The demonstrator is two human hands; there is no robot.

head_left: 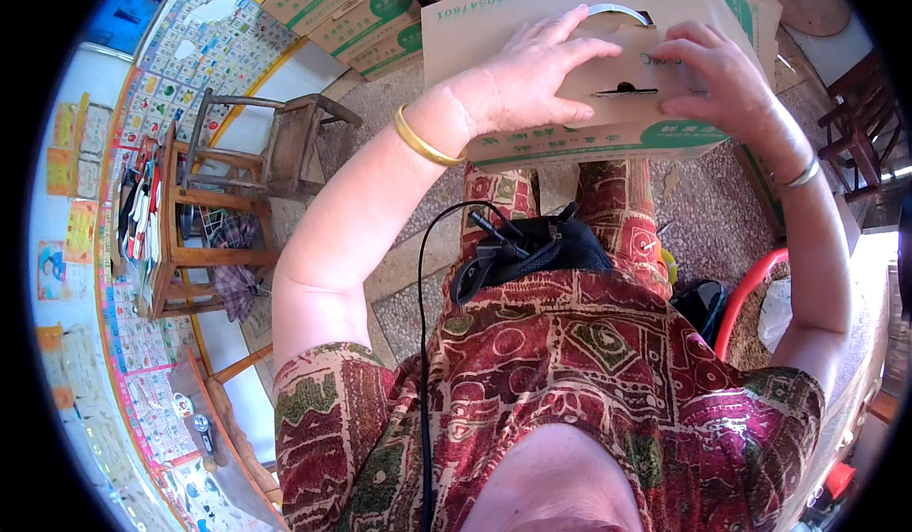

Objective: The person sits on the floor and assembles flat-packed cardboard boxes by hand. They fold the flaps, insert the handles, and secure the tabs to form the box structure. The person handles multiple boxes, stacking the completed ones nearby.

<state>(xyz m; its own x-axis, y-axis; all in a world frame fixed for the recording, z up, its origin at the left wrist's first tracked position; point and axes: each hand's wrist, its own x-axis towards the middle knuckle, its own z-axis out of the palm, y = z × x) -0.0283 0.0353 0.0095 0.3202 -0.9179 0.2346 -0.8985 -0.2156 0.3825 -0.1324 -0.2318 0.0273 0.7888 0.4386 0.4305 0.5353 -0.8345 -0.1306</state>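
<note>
A brown cardboard carton point(594, 142) with green printing stands in front of my knees, its top closed. A white strip handle point(617, 9) arches over the far part of the top, and a dark slot point(627, 90) is cut nearer to me. My left hand point(532, 71) lies over the left part of the top, fingers spread, one fingertip at the handle's left end. On the right part, my right hand point(727, 85) has its fingers bent and apart, next to the slot. Neither hand appears to grip anything.
Stacked printed cartons point(366, 19) stand at the far left. A wooden chair point(294, 142) and a wooden rack point(176, 237) with cloth are on the left, by a poster-covered wall point(161, 133). A red curved rim point(746, 294) is by my right side. A black cable point(423, 361) hangs down my front.
</note>
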